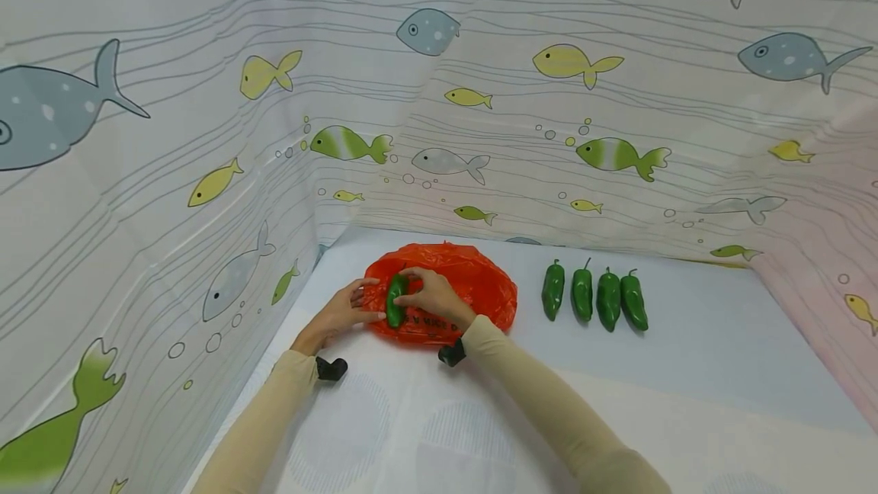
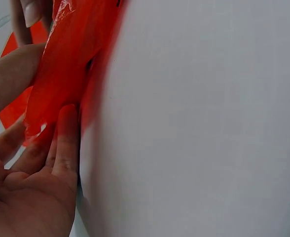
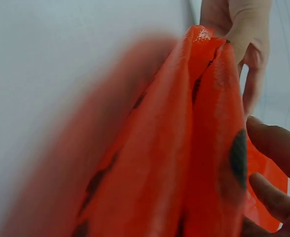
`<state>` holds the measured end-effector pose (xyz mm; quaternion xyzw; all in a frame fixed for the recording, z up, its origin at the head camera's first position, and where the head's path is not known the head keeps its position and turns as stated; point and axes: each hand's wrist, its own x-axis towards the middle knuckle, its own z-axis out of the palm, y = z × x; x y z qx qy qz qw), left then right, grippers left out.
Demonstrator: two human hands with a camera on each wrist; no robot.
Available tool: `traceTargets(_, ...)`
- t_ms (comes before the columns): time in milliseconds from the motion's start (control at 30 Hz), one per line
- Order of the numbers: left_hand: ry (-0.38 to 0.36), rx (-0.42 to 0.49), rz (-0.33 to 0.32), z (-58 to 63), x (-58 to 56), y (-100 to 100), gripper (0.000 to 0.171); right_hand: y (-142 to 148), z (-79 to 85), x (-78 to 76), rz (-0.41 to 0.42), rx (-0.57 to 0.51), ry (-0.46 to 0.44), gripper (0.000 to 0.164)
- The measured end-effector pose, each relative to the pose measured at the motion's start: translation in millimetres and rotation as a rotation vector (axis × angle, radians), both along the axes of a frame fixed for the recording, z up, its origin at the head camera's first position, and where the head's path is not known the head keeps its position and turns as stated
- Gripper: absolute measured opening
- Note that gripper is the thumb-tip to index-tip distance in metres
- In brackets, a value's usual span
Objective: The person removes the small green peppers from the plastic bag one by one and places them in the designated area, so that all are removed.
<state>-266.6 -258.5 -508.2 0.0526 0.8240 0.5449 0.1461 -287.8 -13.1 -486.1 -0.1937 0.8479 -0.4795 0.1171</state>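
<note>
A red plastic bag (image 1: 492, 292) lies spread on the table with its mouth open. My right hand (image 1: 437, 297) pinches a green jalapeño pepper (image 1: 394, 312) between thumb and fingers, over the left part of the bag. At the bag's left edge, my left hand (image 1: 336, 317) has the film between thumb and fingers; in the left wrist view some fingertips (image 2: 67, 126) show through the red plastic. The right wrist view has folds of the bag (image 3: 160, 148) in front, which hide the pepper and part of my right hand (image 3: 278, 168).
Several green jalapeños (image 1: 581, 294) stand in a row on the table (image 1: 713, 357), right of the bag, stems pointing away. A fish-printed curtain (image 1: 507, 128) encloses the back and sides. Dark wrist cameras (image 1: 332, 369) are strapped to both wrists.
</note>
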Motion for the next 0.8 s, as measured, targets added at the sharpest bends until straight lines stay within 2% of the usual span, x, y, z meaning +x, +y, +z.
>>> traceTargets(300, 0.03, 0.023, -0.017, -1.9, -3.2, 2, 0.076, -8, -9.4, -7.5, -0.068, -0.001, -0.047, 0.064)
traceTargets(467, 0.029, 0.031, -0.013, -1.6, -2.6, 2, 0.076, -11, -11.5, -10.8, -0.076, -0.006, -0.057, 0.064)
traceTargets(800, 0.021, -0.012, -0.011, -2.5, -3.2, 0, 0.077, -14, -15.9, -17.0, -0.097, -0.049, -0.089, 0.063)
